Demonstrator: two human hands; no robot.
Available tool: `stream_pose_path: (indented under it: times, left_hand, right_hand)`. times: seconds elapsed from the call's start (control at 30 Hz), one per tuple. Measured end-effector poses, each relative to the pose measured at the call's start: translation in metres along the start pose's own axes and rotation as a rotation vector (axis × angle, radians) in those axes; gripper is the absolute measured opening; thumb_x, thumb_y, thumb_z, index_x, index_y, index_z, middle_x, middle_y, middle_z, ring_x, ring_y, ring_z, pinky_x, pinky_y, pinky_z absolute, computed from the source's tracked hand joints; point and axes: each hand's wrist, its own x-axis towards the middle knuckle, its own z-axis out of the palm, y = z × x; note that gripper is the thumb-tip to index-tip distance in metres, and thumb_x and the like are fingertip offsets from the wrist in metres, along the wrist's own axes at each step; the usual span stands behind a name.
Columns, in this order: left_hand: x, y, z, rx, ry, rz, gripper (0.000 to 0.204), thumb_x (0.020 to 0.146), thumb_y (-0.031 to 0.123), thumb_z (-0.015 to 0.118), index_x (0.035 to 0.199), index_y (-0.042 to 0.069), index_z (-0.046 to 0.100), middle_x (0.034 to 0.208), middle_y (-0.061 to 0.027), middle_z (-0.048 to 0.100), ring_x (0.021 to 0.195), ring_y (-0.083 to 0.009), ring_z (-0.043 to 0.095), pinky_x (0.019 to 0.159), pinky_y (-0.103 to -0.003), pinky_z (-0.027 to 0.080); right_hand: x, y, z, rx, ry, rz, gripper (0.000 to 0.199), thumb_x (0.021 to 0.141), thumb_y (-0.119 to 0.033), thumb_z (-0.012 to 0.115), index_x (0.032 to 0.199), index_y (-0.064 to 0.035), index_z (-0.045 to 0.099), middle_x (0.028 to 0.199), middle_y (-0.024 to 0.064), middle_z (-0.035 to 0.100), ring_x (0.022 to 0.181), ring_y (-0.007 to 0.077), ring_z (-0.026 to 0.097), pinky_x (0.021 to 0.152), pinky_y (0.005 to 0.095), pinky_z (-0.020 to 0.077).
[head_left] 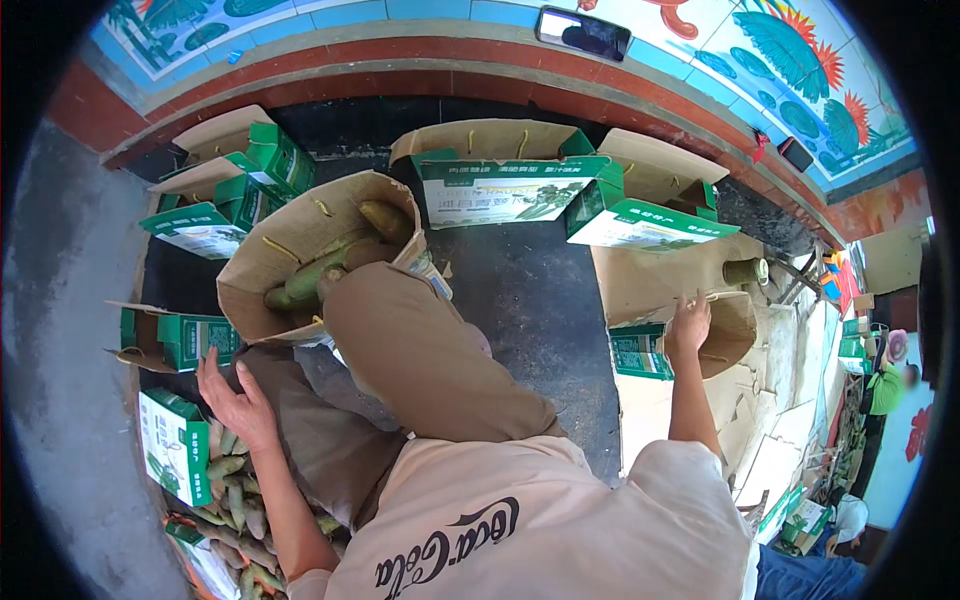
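My left hand [240, 405] is open with its fingers spread, beside a small green carton [200, 340] and above my left thigh. Over the rim of an open carton [732, 335] at right, my right hand [690, 325] is open, its fingers pointing away from me. Whether it touches the cardboard, I cannot tell. Between my knees and the wall stands a large open carton [245, 285]. Inside lie several long green and brownish vegetables [300, 288] that look like radishes. My raised knee hides part of that carton.
More open green-and-white cartons [515, 190] line the wall. Several similar vegetables [238, 495] are piled at lower left beside a carton [172, 445]. A tape roll [742, 271] lies at right. A phone [583, 34] rests on the ledge. Another person [885, 385] is at far right.
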Motion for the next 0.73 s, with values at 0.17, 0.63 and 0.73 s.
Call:
stream_pose_path:
  times: [0.17,0.63,0.73]
  left_hand:
    - [0.0,-0.003,0.0,-0.001,0.0,0.005,0.038,0.093,0.023,0.051,0.121,-0.002,0.051,0.122,-0.0201,0.053,0.117,-0.0364,0.045,0.099,-0.044,0.034]
    - [-0.007,-0.016,-0.005,0.043,0.017,0.024,0.034,0.092,0.019,0.052,0.119,-0.001,0.053,0.12,-0.0166,0.055,0.116,-0.0356,0.046,0.099,-0.043,0.036]
    - [-0.011,-0.022,-0.007,0.035,0.032,-0.001,0.035,0.089,0.019,0.056,0.117,-0.002,0.053,0.119,-0.0167,0.056,0.116,-0.0367,0.046,0.101,-0.045,0.034]
  right_hand:
    - [-0.049,0.026,-0.009,-0.053,-0.337,0.084,0.042,0.081,-0.036,0.06,0.111,-0.0065,0.06,0.103,0.0199,0.064,0.1,0.035,0.06,0.086,0.0433,0.047]
    - [0.02,-0.075,0.051,-0.002,-0.45,-0.058,0.036,0.089,-0.038,0.048,0.1,-0.0081,0.064,0.096,0.0217,0.064,0.094,0.0375,0.061,0.083,0.0471,0.0477]
    - [0.027,-0.11,0.07,0.062,-0.519,-0.121,0.037,0.089,-0.038,0.048,0.105,-0.0072,0.062,0.1,0.0233,0.063,0.097,0.0364,0.061,0.086,0.0455,0.047]
